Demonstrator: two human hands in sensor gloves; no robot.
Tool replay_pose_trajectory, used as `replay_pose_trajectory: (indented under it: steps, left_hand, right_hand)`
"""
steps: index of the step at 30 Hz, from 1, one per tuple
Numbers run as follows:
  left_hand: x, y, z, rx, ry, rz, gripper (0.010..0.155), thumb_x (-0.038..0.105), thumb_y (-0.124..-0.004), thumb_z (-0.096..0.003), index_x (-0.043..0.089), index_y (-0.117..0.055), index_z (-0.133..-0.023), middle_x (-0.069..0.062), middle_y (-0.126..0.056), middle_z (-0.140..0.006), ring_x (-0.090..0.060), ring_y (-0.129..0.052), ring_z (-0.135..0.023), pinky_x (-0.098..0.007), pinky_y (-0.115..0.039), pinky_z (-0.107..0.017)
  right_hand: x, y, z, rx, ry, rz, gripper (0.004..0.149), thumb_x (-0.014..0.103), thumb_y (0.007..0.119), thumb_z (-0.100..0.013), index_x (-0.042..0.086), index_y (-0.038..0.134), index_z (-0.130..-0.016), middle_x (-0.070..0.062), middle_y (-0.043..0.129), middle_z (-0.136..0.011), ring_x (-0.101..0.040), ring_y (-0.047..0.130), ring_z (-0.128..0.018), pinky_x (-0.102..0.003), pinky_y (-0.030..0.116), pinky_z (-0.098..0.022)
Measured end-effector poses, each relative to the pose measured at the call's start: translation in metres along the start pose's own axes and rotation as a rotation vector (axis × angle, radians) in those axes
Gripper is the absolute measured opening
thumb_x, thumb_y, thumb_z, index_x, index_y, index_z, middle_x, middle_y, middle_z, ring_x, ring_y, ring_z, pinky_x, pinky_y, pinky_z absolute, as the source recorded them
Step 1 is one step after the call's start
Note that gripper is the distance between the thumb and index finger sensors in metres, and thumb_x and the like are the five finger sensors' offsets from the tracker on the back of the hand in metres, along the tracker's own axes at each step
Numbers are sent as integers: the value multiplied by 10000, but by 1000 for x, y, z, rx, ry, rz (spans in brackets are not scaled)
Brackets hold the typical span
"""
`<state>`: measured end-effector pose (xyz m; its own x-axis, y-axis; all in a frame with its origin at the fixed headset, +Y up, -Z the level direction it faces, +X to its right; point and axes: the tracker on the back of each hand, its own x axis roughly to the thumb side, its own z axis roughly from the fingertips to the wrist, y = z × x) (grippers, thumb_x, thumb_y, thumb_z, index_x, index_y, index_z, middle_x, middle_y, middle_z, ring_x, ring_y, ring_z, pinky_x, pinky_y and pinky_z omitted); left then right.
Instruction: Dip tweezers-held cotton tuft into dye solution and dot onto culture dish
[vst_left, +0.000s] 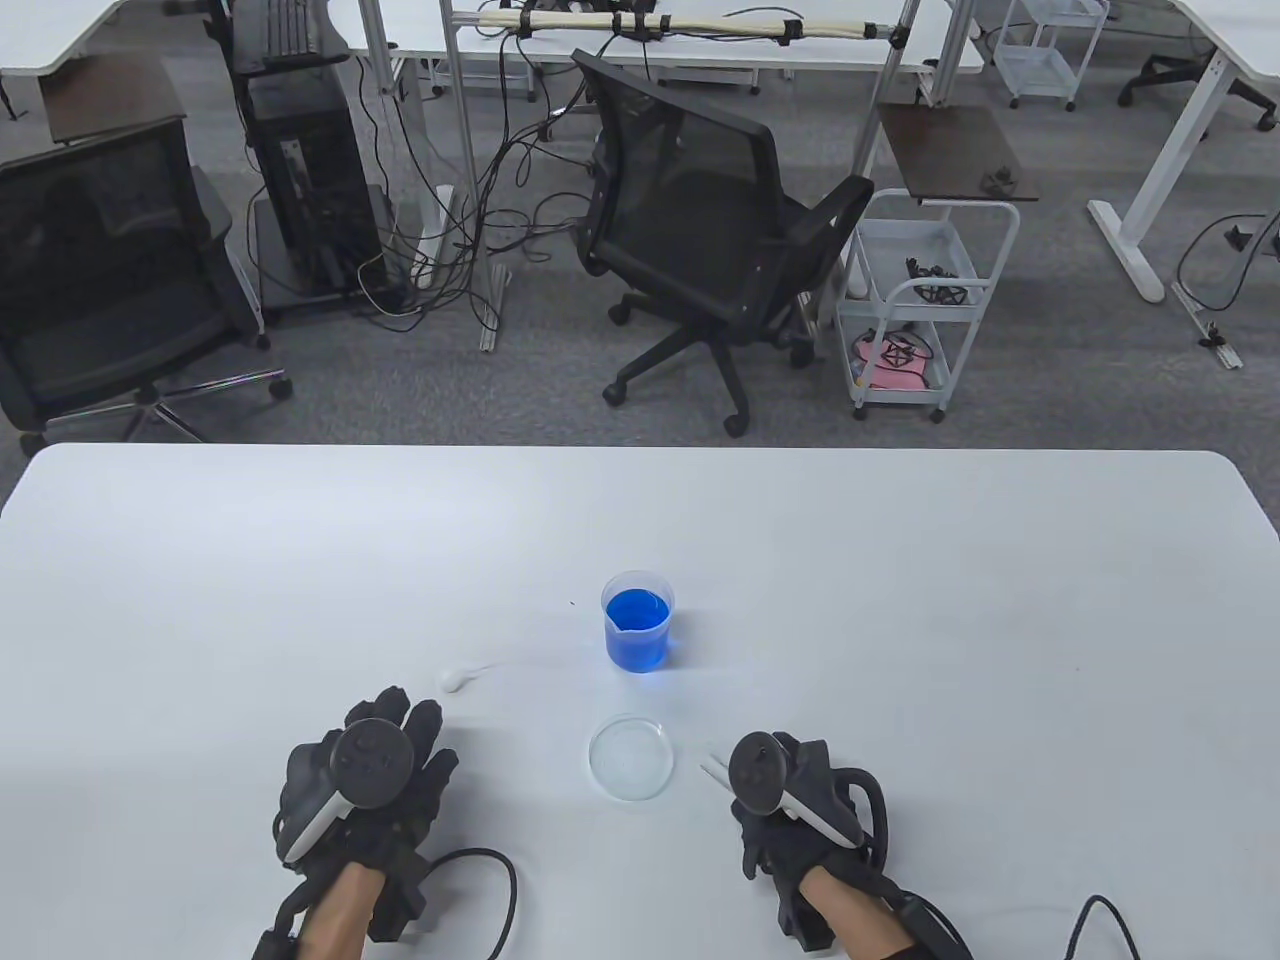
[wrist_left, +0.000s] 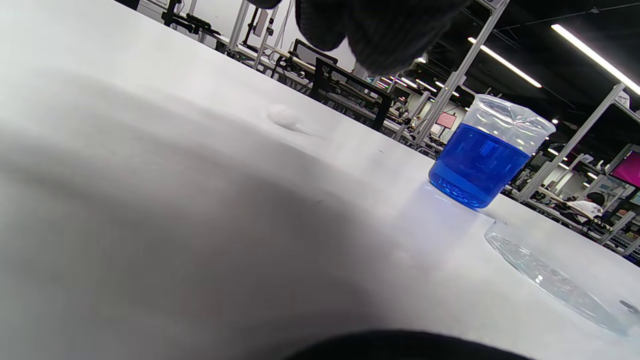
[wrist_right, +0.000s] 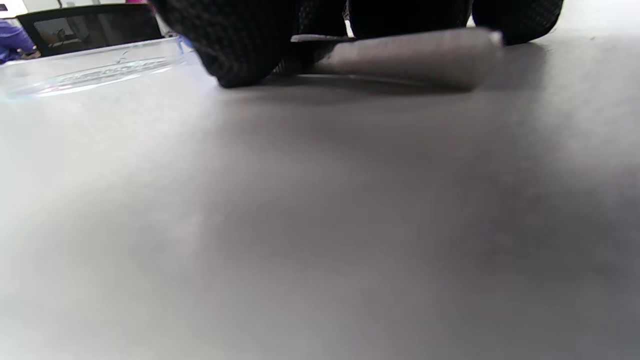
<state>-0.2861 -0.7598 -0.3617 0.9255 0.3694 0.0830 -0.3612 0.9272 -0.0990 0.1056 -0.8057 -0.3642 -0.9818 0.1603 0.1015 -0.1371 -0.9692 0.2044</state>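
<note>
A clear beaker of blue dye (vst_left: 638, 625) stands at the table's middle; it also shows in the left wrist view (wrist_left: 482, 160). A clear culture dish (vst_left: 631, 757) lies just in front of it and shows in both wrist views (wrist_left: 550, 280) (wrist_right: 95, 70). A white cotton tuft (vst_left: 460, 678) lies left of the beaker (wrist_left: 284, 116). My left hand (vst_left: 392, 735) rests flat and empty, fingers spread, just short of the tuft. My right hand (vst_left: 765, 785) is right of the dish, its fingers (wrist_right: 240, 45) closed over the metal tweezers (wrist_right: 400, 57), which lie low on the table; their tips (vst_left: 715, 768) point at the dish.
The white table (vst_left: 900, 600) carries only these things. Glove cables (vst_left: 500, 870) trail near the front edge. Office chairs, a cart and desks stand on the floor beyond the far edge.
</note>
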Motion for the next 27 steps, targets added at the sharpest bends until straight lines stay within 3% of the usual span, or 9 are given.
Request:
replay_pose_trajectory:
  steps: [5,7,10,13,16,21,27]
  left_hand:
    - [-8,0,0,-14,36,10,604,350,-728,-609,134,-498,-1124,-265,-318,-1211,-556,-250,-1042,-747,-227,-674]
    - [-11,1,-1,-12,51,23,601,344,-729,-610,128,-503,-1123,-269,-321,-1211,-556,-250,-1042,-748,-225,-673]
    - [-18,5,-4,-12,72,36,589,334,-727,-612,127,-514,-1121,-270,-321,-1211,-559,-249,-1041,-750,-224,-672]
    - [-24,13,-14,-17,104,10,570,311,-730,-613,113,-541,-1113,-271,-327,-1211,-562,-246,-1041,-751,-221,-672]
    - [-26,21,-32,-24,116,-29,553,298,-734,-611,114,-565,-1104,-270,-332,-1211,-559,-245,-1043,-753,-221,-671]
    - [-26,23,-70,-80,117,-85,546,296,-735,-611,128,-569,-1103,-257,-304,-1215,-549,-217,-1045,-752,-203,-668]
    - [-20,12,-110,-172,86,-177,569,314,-737,-610,174,-531,-1121,-237,-217,-1221,-528,-156,-1046,-754,-170,-660]
  right_hand:
    - [6,1,2,-13,-14,83,526,331,722,-424,95,646,-887,-218,492,-1043,-457,594,-897,-607,650,-620]
    - [6,-3,5,-66,-38,108,519,335,727,-402,89,680,-856,-233,540,-1020,-467,682,-864,-588,726,-597]
    - [4,-15,14,-191,-101,11,515,290,765,-350,41,736,-801,-285,622,-959,-459,908,-724,-540,905,-494]
    - [4,-27,24,-252,-154,-61,504,247,784,-322,27,758,-775,-307,665,-921,-319,1051,-545,-407,1031,-349]
    - [7,-35,34,-289,-178,-61,503,224,781,-321,39,745,-787,-294,673,-915,-167,1010,-422,-312,986,-250]
    - [9,-39,42,-305,-199,-35,572,251,811,-355,32,740,-878,-285,680,-927,-178,974,-447,-328,951,-266]
    - [5,-38,37,-303,-201,-45,530,268,845,-349,19,859,-817,-282,778,-885,-177,984,-437,-335,956,-262]
